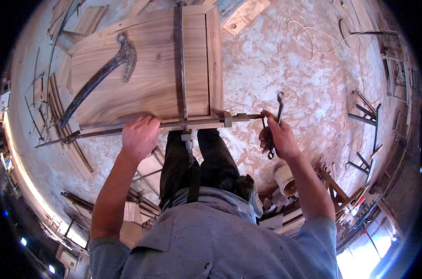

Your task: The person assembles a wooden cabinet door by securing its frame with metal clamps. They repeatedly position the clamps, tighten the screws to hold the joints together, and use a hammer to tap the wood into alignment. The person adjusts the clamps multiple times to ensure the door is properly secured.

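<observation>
A wooden panel (150, 79) with a frame piece along its right side lies in front of me. A bar clamp (97, 133) runs across its near edge, and a second bar clamp (180, 60) crosses over the panel from far to near. My left hand (141, 138) is closed over the near clamp's bar. At the right end of that clamp, by its screw, my right hand (281, 139) grips a wrench (280, 104), whose ends stick out above and below the fingers. Some of these fingers are hidden. A claw hammer (99, 74) with a dark handle rests on the panel.
A pale board (243, 16) lies past the panel. Thin wooden strips (64, 107) are on the left. A white cable (308, 44) curls on the stained floor (276, 65). Near my right forearm stands a whitish bucket (284, 179); dark metal frames (367, 116) lie farther right.
</observation>
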Tool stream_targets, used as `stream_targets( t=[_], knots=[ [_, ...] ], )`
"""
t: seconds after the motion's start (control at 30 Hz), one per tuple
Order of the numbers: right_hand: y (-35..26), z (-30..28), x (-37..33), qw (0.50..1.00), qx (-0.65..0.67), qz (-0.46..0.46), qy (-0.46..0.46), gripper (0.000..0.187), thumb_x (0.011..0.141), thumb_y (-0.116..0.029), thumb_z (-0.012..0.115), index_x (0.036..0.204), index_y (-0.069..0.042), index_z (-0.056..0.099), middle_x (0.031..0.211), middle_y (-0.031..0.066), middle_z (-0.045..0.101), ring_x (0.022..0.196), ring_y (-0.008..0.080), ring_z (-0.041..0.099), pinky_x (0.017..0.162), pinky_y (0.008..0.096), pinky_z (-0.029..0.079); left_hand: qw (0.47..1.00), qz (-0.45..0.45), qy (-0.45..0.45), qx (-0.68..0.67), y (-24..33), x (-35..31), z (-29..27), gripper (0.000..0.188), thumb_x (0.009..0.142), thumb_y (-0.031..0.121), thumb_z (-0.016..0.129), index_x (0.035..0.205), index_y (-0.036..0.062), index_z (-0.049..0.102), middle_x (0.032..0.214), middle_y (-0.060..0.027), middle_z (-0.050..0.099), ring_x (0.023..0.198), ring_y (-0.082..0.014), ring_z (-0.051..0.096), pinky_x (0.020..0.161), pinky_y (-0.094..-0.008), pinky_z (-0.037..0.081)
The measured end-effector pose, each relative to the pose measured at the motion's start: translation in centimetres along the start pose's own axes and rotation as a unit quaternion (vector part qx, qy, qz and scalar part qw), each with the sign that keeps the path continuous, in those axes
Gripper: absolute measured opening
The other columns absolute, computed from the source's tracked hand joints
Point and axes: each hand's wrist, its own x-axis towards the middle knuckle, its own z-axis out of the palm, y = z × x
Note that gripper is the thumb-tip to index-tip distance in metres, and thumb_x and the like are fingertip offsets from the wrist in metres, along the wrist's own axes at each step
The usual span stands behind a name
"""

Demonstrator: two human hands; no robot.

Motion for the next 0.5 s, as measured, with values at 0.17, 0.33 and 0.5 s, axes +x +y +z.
stream_targets(
  t=[0.17,0.33,0.5],
  knots=[
    [2.6,-1.5,-1.0,0.903,-0.335,-0.268,-0.038,0.036,0.093,-0.014,0.058,0.129,-0.007,0.055,0.087,0.0044,0.063,0.069,0.0188,0.065,0.055,0.0314,0.053,1.000,-0.005,-0.004,0.004,0.0,-0.1,0.3,0.018,0.074,0.022,0.071,0.082,0.0111,0.060,0.081,-0.0040,0.063,0.081,-0.0250,0.064,0.066,-0.0394,0.052],
    [1.4,-2.9,0.2,0.663,-0.610,-0.432,-0.041,0.020,0.076,-0.016,0.068,0.095,-0.012,0.063,0.095,0.0047,0.058,0.083,0.0228,0.064,0.056,0.0346,0.053,1.000,0.010,0.006,-0.001,-0.2,0.1,0.1,0.017,0.075,0.024,0.070,0.084,0.0116,0.062,0.082,-0.0045,0.063,0.081,-0.0258,0.064,0.067,-0.0406,0.052],
    [-1.4,-1.9,0.1,0.548,-0.645,-0.533,0.007,0.012,0.073,-0.018,0.066,0.085,-0.014,0.063,0.119,0.0067,0.061,0.104,0.0236,0.064,0.060,0.0304,0.055,1.000,0.006,0.019,-0.012,-0.5,-0.1,0.6,0.018,0.075,0.024,0.069,0.086,0.0118,0.063,0.083,-0.0050,0.063,0.081,-0.0264,0.064,0.068,-0.0410,0.051]
  ],
)
